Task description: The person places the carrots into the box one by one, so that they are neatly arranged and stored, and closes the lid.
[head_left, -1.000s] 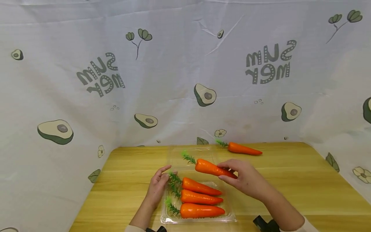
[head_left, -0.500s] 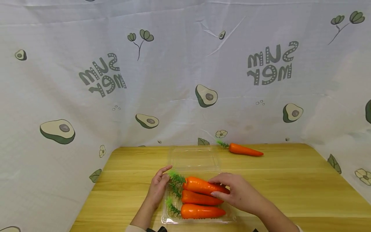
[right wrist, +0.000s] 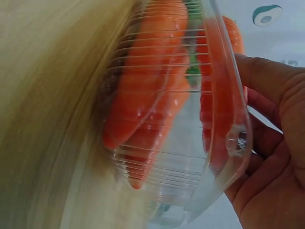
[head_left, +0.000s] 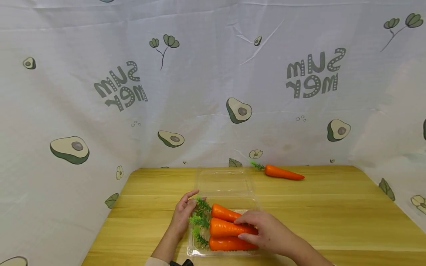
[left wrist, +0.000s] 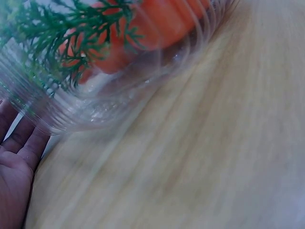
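A clear plastic tray (head_left: 199,252) at the counter (head_left: 332,214)'s near edge carries three carrots. The top carrot (head_left: 226,227), lying on the lower ones, is pressed by the right hand (head_left: 266,232), fingers nearly straight. The left hand (head_left: 182,214) lies open against the tray's left wall. The carrot could roll off once freed, being merely stacked.

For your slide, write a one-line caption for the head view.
Two hands at a clear tray of carrots; one carrot lies apart on the table.

The backdrop cloth (head_left: 213,74) carries mirrored lettering "SUM MER", printed twice.
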A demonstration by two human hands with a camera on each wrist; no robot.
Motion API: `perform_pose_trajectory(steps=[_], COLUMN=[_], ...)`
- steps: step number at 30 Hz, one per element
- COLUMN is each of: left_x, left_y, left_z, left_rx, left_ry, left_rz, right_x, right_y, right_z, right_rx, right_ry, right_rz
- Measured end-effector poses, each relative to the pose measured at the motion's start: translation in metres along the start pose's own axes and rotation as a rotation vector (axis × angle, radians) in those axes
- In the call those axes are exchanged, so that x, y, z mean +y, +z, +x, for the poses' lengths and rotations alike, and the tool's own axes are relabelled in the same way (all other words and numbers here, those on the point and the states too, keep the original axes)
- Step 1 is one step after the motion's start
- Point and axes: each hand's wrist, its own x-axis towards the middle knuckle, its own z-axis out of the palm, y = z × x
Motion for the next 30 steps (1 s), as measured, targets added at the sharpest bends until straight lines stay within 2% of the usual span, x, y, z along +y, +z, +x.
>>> perform_pose_trajectory(steps=[7,16,19,24,30], left_x=[-0.0004,0.0077,0.0008,-0.0014,-0.0013], left_y=[0.0013,0.0012,0.0010,0.0017,0.0010], left_z=[0.0004,-0.0007,0.0007,0.0008,0.0009], left_rx=[-0.012,-0.029,-0.006,-0.003,-0.008], left_ry=[0.026,-0.026,-0.001,0.031,0.024], left_rz=[-0.020,-0.046,-0.035,-0.035,-0.020], right_x=[0.0045,0.0076,0.0076,0.0067,0.0050], right_y=[0.0066,0.0087,0.0093,0.0088,0.0086], right_z=[-0.0002,0.0026,0.0033,0.0035,0.0028], right_rx=[-0.012,-0.056,-0.061,-0.063,-0.063], right_ry=[-0.005,0.047,0.054,0.048,0.047], right_rz=[-0.014,-0.032,-0.057,-0.075,-0.064])
